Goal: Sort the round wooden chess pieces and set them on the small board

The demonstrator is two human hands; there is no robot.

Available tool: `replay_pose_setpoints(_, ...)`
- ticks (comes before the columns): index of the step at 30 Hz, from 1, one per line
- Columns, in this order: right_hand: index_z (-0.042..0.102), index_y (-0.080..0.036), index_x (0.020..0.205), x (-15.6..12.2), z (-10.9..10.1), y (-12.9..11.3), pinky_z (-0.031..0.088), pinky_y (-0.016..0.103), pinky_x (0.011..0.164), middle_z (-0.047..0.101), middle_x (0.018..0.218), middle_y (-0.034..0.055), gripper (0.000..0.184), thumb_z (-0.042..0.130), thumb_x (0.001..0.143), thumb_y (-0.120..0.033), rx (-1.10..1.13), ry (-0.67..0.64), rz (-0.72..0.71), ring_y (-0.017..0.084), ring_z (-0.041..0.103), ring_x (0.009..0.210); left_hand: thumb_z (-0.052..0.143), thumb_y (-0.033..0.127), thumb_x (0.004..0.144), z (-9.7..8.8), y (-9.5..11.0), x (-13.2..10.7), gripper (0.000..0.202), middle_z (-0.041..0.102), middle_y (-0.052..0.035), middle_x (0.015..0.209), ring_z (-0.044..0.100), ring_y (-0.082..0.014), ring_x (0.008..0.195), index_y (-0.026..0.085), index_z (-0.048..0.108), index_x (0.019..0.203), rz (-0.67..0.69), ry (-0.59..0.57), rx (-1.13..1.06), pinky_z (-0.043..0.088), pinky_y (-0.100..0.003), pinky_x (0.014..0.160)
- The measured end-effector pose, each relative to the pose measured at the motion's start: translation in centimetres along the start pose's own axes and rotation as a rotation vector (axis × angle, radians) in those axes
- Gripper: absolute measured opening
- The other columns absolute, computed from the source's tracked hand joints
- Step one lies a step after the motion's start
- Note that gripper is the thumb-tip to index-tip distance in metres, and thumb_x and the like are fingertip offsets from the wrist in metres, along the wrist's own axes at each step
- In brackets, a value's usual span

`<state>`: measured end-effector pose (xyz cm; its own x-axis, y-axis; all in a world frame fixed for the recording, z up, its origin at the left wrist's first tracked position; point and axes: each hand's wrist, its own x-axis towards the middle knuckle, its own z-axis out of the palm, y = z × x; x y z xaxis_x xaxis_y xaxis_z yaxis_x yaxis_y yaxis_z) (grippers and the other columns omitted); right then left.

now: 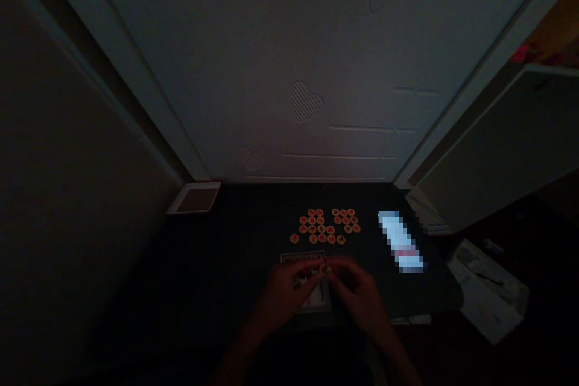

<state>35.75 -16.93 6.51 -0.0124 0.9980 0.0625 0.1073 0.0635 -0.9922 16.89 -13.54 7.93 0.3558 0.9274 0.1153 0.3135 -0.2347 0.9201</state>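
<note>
In dim light my left hand (286, 291) and my right hand (357, 292) meet over a small pale box or board (316, 298) near the front of a dark table (217, 253). Their fingertips pinch together around one small round disc (324, 268) held between them. Beyond the hands, several round orange discs with red or dark marks (325, 226) lie flat on the table in two loose groups.
A bright blurred rectangle (401, 240) lies right of the discs. A shallow open box (195, 198) rests at the table's back left corner. A pale door with heart shapes (307, 101) stands behind. White paper items (491, 295) lie on the floor at right.
</note>
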Motion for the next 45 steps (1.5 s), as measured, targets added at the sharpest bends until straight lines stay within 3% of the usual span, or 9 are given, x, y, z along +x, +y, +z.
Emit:
replay_pose_setpoints(8, 0.072, -0.025, 0.111, -0.2, 0.5, 0.0, 0.056, 0.037, 0.087, 0.073, 0.105, 0.0065, 0.025, 0.068, 0.09, -0.039, -0.105, 0.02, -0.041, 0.023, 0.07, 0.094, 0.068, 0.037, 0.089, 1.0, -0.2, 0.2, 0.016, 0.081, -0.0017, 0.091, 0.076, -0.0193, 0.084, 0.024, 0.077, 0.092, -0.06, 0.106, -0.057, 0.062, -0.031, 0.08)
replay_pose_setpoints(12, 0.073, -0.028, 0.11, -0.3, 0.7, 0.1, 0.053, 0.038, 0.092, 0.071, 0.109, 0.0066, 0.023, 0.07, 0.089, -0.034, -0.21, 0.062, -0.164, 0.024, 0.066, 0.102, 0.065, 0.037, 0.09, 1.1, -0.3, 0.1, 0.019, 0.08, -0.0027, 0.093, 0.076, -0.0195, 0.085, 0.022, 0.076, 0.096, -0.076, 0.09, -0.095, 0.062, -0.031, 0.078)
replay_pose_setpoints(17, 0.072, -0.031, 0.112, -0.5, 0.8, 0.1, 0.051, 0.04, 0.096, 0.071, 0.112, 0.0062, 0.022, 0.069, 0.09, -0.03, -0.224, 0.06, -0.213, 0.025, 0.066, 0.106, 0.062, 0.033, 0.092, 0.9, -0.3, 0.0, 0.018, 0.08, -0.0019, 0.096, 0.076, -0.0188, 0.087, 0.024, 0.076, 0.096, -0.049, 0.083, -0.089, 0.061, -0.031, 0.082)
replay_pose_setpoints(29, 0.073, -0.027, 0.112, -0.3, 0.6, 0.8, 0.053, 0.036, 0.093, 0.072, 0.111, 0.0065, 0.026, 0.069, 0.089, -0.038, -0.089, 0.009, -0.046, 0.024, 0.067, 0.105, 0.062, 0.029, 0.094, 0.0, 0.5, -0.3, 0.02, 0.079, -0.0009, 0.107, 0.074, -0.0187, 0.098, 0.027, 0.076, 0.108, -0.009, -0.031, -0.019, 0.058, -0.032, 0.091)
replay_pose_setpoints(36, 0.074, -0.024, 0.108, 0.0, 0.4, 0.6, 0.058, 0.036, 0.085, 0.076, 0.105, 0.0072, 0.034, 0.072, 0.085, -0.049, 0.038, 0.065, 0.106, 0.026, 0.072, 0.097, 0.062, 0.032, 0.094, -1.5, -2.3, -0.9, 0.017, 0.078, -0.002, 0.098, 0.073, -0.0181, 0.086, 0.025, 0.075, 0.1, 0.005, 0.112, 0.118, 0.059, -0.03, 0.08)
replay_pose_setpoints(42, 0.074, -0.022, 0.109, 0.0, -0.4, 2.2, 0.059, 0.038, 0.081, 0.078, 0.102, 0.0086, 0.042, 0.073, 0.083, -0.055, 0.066, 0.14, 0.198, 0.028, 0.074, 0.092, 0.061, 0.031, 0.095, -4.2, -5.9, -2.7, 0.016, 0.075, -0.003, 0.105, 0.071, -0.0202, 0.095, 0.027, 0.073, 0.103, 0.039, 0.235, 0.297, 0.06, -0.036, 0.087)
replay_pose_setpoints(45, 0.074, -0.022, 0.109, 0.1, -0.5, 2.8, 0.059, 0.038, 0.078, 0.078, 0.105, 0.0098, 0.044, 0.073, 0.082, -0.057, 0.101, 0.163, 0.217, 0.029, 0.075, 0.091, 0.062, 0.031, 0.093, -4.9, -6.9, -3.6, 0.02, 0.071, -0.004, 0.116, 0.068, -0.0228, 0.107, 0.029, 0.071, 0.112, 0.098, 0.226, 0.371, 0.058, -0.042, 0.094)
